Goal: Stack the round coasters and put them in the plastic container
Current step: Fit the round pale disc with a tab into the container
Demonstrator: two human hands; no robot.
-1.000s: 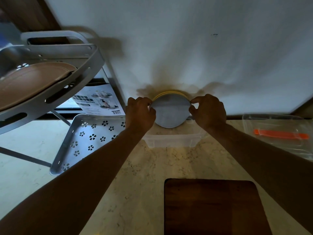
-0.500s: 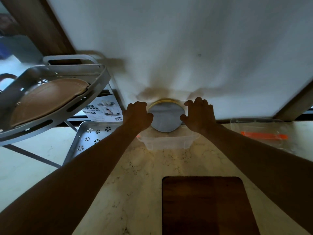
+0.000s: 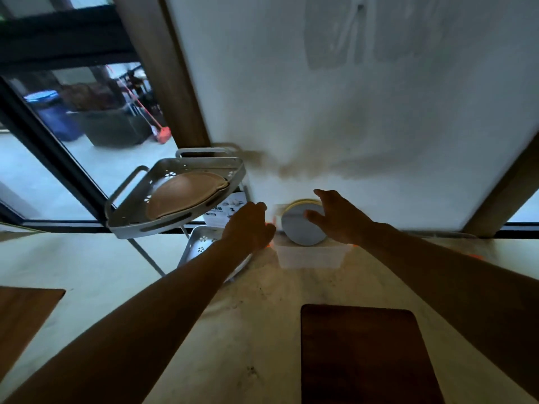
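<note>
A stack of round coasters (image 3: 300,231), grey in front with yellow edges behind, stands on edge inside the clear plastic container (image 3: 309,256) and leans on the white wall. My left hand (image 3: 248,225) hovers just left of the container, fingers loose, touching nothing. My right hand (image 3: 335,217) is at the stack's right side with fingers spread; its thumb lies over the front coaster's face without gripping it.
A grey metal corner rack stands to the left, its upper tray (image 3: 175,199) holding a brown plate and its lower tray (image 3: 201,246) perforated. A dark wooden board (image 3: 364,354) lies near me on the marble counter, and another board (image 3: 23,313) sits at far left.
Both hands have released the coaster stack, which now rests in the container. The left hand drew away to the left and the right hand opened. The view tilted up.
</note>
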